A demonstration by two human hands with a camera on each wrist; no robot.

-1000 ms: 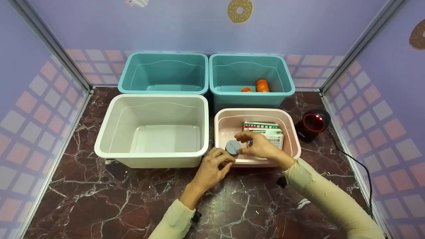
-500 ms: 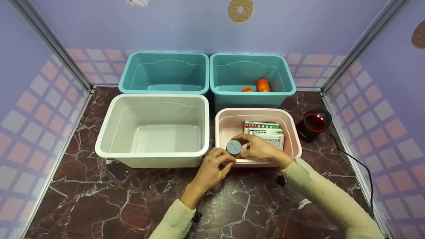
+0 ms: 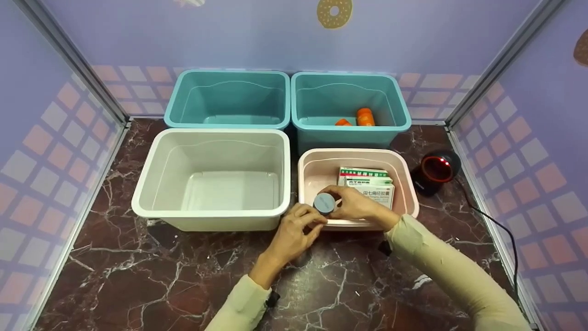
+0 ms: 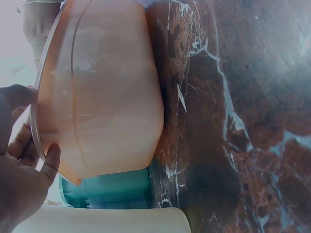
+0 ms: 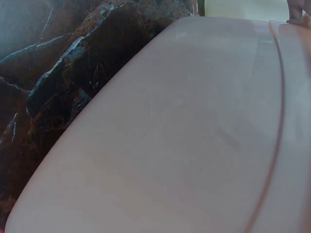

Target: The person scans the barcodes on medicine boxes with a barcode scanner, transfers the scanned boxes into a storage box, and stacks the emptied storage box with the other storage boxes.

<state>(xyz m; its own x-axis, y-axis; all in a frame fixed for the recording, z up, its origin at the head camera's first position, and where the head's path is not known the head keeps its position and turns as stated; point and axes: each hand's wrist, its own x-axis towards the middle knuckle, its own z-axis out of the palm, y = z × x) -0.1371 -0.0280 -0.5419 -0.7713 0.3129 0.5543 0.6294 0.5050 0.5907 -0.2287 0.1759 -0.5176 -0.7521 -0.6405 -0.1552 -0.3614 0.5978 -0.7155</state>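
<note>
A round grey-blue cap shows at the front left corner of the pink bin in the head view; what lies beneath it is hidden. My right hand reaches into the bin from the right, its thumb and fingers curled round the capped container's right side. At that same corner my left hand grips the bin's rim, fingertips close to the cap. In the left wrist view, fingers lie against the outside wall. Several medicine boxes stand inside the bin, partly behind my right hand.
A white bin stands left of the pink one. Behind are two teal bins, the left one and the right one with orange bottles. A black scanner with red lights stands at the right, its cable trailing forward.
My right hand's fingers have come down and closed round the capped container, which has tilted slightly. My left hand stays at the rim. More of the front medicine box shows.
</note>
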